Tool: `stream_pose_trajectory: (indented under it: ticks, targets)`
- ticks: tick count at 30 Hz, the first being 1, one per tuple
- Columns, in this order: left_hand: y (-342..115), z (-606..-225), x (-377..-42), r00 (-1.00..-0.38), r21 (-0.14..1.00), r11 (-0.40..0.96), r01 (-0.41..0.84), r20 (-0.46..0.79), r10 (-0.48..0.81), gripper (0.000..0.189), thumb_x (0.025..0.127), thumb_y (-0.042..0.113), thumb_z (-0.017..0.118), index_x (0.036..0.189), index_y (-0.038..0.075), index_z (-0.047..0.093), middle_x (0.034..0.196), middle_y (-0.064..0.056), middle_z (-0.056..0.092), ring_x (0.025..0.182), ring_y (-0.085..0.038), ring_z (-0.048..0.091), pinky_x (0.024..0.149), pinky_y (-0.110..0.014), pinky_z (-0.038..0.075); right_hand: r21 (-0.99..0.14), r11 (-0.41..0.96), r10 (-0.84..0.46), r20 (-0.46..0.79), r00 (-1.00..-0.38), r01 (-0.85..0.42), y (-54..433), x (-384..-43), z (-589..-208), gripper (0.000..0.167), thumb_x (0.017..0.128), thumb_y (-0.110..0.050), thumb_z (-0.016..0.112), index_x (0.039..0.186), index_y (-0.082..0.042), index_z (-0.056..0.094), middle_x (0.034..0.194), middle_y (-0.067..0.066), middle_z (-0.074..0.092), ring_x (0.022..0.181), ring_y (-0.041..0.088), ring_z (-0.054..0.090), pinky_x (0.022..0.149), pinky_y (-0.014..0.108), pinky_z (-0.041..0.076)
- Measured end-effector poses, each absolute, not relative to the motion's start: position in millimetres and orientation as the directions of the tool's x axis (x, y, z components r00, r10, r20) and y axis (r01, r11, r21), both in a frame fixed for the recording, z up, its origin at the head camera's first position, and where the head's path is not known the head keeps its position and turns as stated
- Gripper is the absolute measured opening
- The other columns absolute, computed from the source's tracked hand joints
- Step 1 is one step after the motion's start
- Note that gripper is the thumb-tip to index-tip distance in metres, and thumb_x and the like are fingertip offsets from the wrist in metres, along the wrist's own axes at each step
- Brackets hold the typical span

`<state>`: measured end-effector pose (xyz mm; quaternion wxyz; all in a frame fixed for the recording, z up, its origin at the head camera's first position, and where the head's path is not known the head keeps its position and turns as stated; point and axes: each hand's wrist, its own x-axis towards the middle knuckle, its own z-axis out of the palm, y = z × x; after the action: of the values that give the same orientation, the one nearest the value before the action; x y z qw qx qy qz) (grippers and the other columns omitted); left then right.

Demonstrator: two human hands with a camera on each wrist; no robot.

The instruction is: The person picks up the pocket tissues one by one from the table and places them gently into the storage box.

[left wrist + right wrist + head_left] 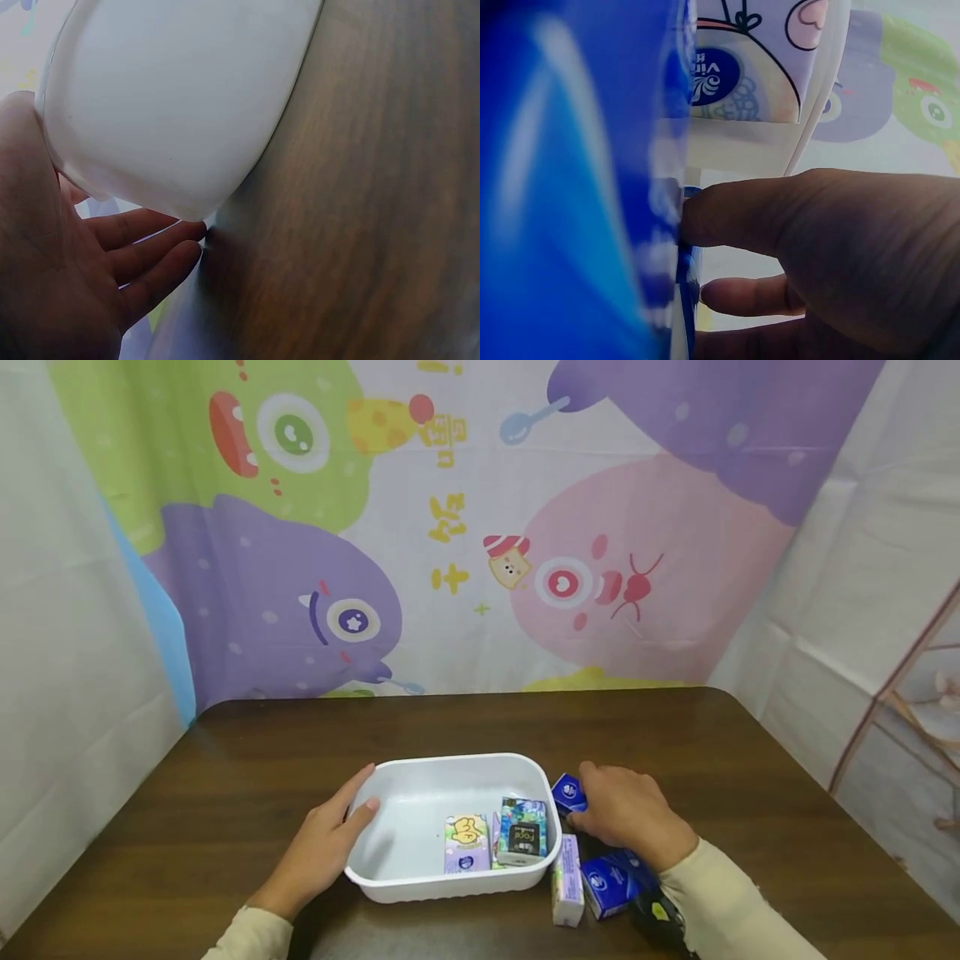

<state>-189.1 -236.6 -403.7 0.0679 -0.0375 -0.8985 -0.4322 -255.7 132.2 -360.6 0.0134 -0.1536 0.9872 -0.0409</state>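
A white plastic basin (401,839) stands on the table, its outside wall (172,105) large in the left wrist view. My left hand (322,847) grips its left end, thumb over the rim and fingers against the outside. Inside, toward the right, lie a yellow-and-purple tissue pack (467,845) and a dark patterned tissue pack (522,827), with another partly hidden between them. Just beyond the basin's right end, my right hand (626,806) pinches a small blue tissue pack (568,795). The right wrist view shows that thumb (742,214) against a blue edge.
Right of the basin, a purple-and-white tissue pack (567,881) stands close to its wall. Beside it lies a larger blue tissue pack (611,881), partly under my right forearm. A black device (658,917) is strapped at the right wrist. A cartoon curtain (465,635) hangs behind the table.
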Motion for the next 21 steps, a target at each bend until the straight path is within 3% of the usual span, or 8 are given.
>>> stream_pose_trajectory:
  ticks: [21]
  targets:
    - [-235.8,-402.3,-186.4,-0.983,0.775,0.613,0.155,0.18,0.021,0.057,0.106,0.04,0.049,0.157,0.018,0.037,0.15,-0.018,0.047,0.132,-0.034,0.049,0.101,-0.052,0.043,-0.066,0.957,-0.285,-0.028,-0.958,-0.282,130.7,-256.5,-359.7,0.05,0.084,-0.048,0.077,0.112,-0.008,0.064,0.093,0.009,0.069,0.082,0.028,0.066,0.074,0.051,0.052]
